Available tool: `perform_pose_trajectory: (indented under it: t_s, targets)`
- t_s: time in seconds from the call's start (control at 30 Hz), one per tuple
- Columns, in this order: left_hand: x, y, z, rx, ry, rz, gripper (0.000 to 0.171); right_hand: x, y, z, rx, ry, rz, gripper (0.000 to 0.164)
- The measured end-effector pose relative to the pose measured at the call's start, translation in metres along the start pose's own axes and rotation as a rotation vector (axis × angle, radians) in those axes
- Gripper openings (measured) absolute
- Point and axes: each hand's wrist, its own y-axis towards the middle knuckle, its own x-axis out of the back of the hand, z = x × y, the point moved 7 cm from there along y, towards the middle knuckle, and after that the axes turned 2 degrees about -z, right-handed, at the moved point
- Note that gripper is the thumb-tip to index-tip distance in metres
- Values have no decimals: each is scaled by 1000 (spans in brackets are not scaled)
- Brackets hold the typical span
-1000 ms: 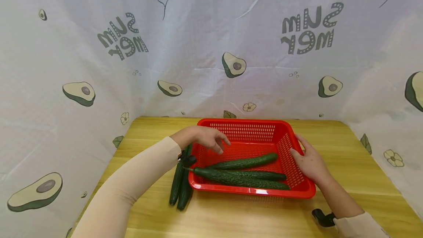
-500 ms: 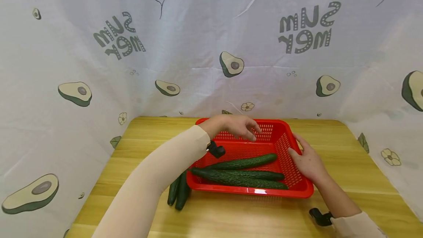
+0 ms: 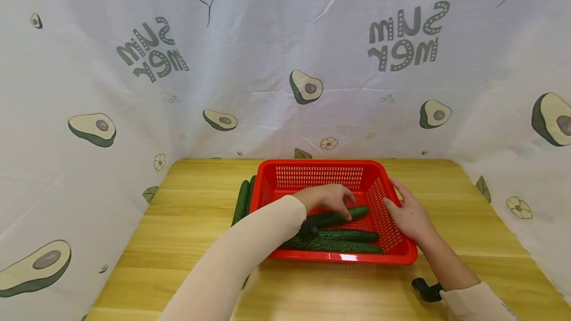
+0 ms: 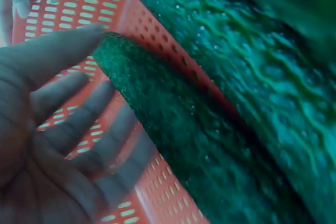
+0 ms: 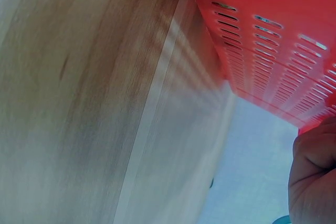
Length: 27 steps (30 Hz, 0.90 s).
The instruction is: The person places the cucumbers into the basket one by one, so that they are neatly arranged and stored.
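Pale avocado-print cloth (image 3: 250,53) backs my wood-grain table (image 3: 142,246); lower centre, my left hand (image 3: 329,198) spreads loose fingers round a long, bumpy, dark-green cucumber (image 3: 330,219) inside the red plastic basket (image 3: 312,163) my right hand (image 3: 410,217) grips. Firm, probably slick: mid-length looks surest.

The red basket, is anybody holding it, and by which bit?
Yes, the right hand holds the red basket by the rim at its right end.

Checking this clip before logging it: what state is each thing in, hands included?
Red basket: upright, loaded
Far cucumber: lying inside, partly hidden
Other inside cucumbers: lying, partly hidden
Outside cucumbers: lying beside basket
Left hand: extended beside far cucumber
Right hand: gripping basket
Cloth: hanging, creased
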Motion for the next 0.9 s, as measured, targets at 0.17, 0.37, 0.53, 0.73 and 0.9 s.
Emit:
perform_pose_trajectory:
  t_s: [0.17, 0.37, 0.53, 0.73, 0.9]
  targets:
    - [-5, 0, 8, 29, 67, 16, 53, -2, 1, -1, 4, 5, 1, 72]
    - [-13, 0, 6, -22, 20, 121, 50, -2, 1, -2, 3, 18, 8, 72]
    - [-16, 0, 3, -59, 26, 149, 45, -2, 2, -2, -3, 20, 2, 72]
    - [-11, -3, 3, -48, -35, 134, 44, -2, 2, -2, -6, 2, 3, 73]
    - [6, -14, -4, -81, -124, 88, 49, -2, 2, -3, -11, 8, 6, 73]
